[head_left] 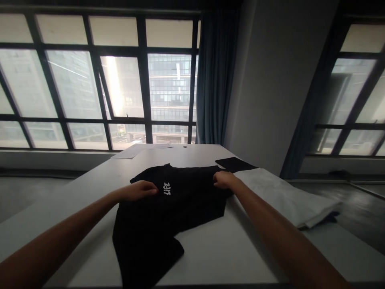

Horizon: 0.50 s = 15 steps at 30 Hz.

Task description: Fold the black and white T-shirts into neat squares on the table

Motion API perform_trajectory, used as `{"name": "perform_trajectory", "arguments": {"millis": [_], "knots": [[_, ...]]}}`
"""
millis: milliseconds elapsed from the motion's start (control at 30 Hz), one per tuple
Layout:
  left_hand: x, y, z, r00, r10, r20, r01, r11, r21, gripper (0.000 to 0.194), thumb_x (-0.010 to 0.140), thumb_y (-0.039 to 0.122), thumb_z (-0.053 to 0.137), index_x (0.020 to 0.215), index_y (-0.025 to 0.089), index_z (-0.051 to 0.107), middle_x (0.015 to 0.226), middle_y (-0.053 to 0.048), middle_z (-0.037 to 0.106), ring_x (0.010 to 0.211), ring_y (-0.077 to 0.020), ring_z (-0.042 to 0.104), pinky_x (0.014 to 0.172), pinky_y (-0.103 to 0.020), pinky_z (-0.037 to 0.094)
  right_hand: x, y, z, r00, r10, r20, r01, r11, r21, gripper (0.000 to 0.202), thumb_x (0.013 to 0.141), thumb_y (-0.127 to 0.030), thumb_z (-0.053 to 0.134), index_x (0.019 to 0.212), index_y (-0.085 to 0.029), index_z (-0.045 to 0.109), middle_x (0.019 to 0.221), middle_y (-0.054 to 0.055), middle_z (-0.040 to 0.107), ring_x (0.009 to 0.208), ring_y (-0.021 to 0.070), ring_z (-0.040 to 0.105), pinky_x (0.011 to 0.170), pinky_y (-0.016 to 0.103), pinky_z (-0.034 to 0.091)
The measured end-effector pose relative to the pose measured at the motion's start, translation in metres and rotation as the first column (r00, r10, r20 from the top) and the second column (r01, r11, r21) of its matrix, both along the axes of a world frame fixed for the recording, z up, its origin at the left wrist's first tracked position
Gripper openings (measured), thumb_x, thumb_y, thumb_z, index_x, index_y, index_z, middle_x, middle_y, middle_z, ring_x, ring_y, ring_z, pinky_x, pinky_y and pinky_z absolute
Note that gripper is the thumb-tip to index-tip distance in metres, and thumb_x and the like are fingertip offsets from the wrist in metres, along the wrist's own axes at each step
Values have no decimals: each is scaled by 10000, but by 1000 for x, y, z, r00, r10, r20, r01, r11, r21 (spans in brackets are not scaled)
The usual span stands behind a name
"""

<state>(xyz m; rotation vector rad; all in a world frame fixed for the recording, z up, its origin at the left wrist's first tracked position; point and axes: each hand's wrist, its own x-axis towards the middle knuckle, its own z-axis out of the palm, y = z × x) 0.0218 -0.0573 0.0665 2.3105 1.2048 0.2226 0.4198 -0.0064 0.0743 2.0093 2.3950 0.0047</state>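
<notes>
While black shirt [189,196] lies on white table [210,253] — left grip [140,190], right grip [224,180] pinch it.

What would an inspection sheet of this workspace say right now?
Surface: white table, flat.
Job's things: black shirt with white print, spread unevenly.
Clutter: papers at the far end; white cloth and black cloth at right.
Hands: right hand grips the shirt's edge; left hand beside the print, grip unclear.
Cables: nothing seen on the table; floor too dim to tell.
Surroundings: windows, blue curtain, grey wall.
</notes>
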Motion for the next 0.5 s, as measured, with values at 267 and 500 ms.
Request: {"name": "perform_trajectory", "arguments": {"millis": [267, 500], "knots": [[-50, 55, -63, 901, 332, -281, -283, 938, 200, 798, 903, 678, 321, 1534, 191, 278, 1614, -123, 158, 1484, -295, 132, 1185, -520, 79, 10, 0, -31, 1000, -7, -18, 5, 993, -119, 523, 763, -402, 700, 1249, -214, 648, 1294, 121, 622, 1153, 293, 603, 951, 358, 471], [-77, 54, -64, 879, 365, -308, -316, 928, 198, 808, 888, 678, 349, 1539, 205, 264, 1614, -112, 144, 1482, -309, 120, 1173, -526, 133, 34, -3, -34, 957, -246, 152, 281, 917, -284, 365, 515, -378, 868, 816, -206, 752, 920, 102, 726, 977, 339, 680, 832, 422, 530]]}}
